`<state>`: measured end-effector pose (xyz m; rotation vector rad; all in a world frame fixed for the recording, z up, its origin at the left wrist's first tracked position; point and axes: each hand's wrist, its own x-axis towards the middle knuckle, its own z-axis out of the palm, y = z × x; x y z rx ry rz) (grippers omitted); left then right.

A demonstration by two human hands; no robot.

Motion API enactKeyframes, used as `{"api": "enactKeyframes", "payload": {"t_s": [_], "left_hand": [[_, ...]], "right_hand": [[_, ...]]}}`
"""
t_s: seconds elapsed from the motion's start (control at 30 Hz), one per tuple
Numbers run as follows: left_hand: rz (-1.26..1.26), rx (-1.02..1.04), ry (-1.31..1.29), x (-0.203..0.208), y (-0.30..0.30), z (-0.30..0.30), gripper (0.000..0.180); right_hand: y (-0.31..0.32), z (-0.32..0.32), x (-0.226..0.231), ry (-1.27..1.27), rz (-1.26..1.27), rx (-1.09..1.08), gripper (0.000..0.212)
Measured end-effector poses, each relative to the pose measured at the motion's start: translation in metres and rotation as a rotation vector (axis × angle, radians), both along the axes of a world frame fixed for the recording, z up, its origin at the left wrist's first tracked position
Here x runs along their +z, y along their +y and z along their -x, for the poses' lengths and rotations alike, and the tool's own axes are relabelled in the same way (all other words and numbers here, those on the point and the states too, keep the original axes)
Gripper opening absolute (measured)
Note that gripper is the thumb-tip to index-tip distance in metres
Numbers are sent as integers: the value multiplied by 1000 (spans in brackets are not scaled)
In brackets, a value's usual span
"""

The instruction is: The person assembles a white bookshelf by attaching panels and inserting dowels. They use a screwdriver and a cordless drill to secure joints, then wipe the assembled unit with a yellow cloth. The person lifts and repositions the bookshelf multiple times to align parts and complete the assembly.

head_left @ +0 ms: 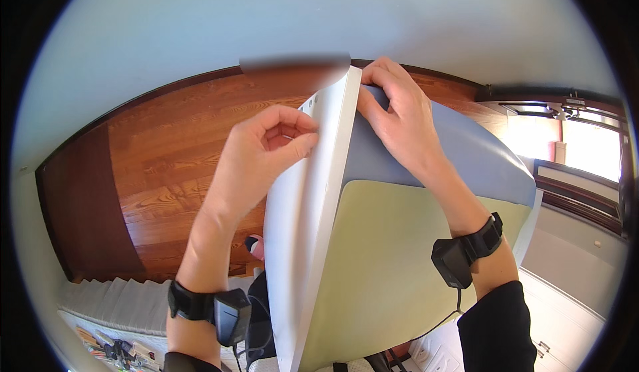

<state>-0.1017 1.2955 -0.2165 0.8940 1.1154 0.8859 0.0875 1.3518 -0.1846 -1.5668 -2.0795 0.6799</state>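
Note:
A long white panel [331,192] runs from the lower edge up to the far wall, its narrow edge facing me. My right hand [399,105] is at its far end, thumb on the near side and fingers bent against the corner. Left of the panel, my left hand [263,142] is raised with its fingers curled toward the thumb. Anything between those fingertips is too small or hidden to make out. Small dark holes or fittings [314,100] show on the panel's left face beside this hand. A blurred brown rounded piece [296,72] lies past the panel's far end.
Right of the panel spreads a blue-grey surface [459,139] with a yellow-green sheet [399,259]. Wooden floor [166,165] lies at left, below a pale wall [279,19]. A pleated grey cover [120,305] is at lower left, a bright window [592,149] at right.

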Motion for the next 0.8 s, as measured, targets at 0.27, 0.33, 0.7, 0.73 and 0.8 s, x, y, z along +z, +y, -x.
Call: {"api": "enactKeyframes", "payload": {"t_s": [0.27, 0.33, 0.7, 0.73, 0.8], "left_hand": [[29, -198, -96, -14, 22, 17, 11], [-6, -150, -116, -16, 23, 20, 11], [65, 89, -212, -25, -4, 16, 13], [62, 117, -229, -23, -6, 14, 13], [45, 116, -170, -19, -11, 12, 14]], "right_hand": [[12, -9, 1, 17, 262, 76, 37], [15, -10, -1, 33, 307, 115, 40], [41, -16, 10, 7, 567, 352, 48], [43, -17, 11, -7, 598, 349, 48], [48, -15, 14, -41, 660, 345, 41]]}}
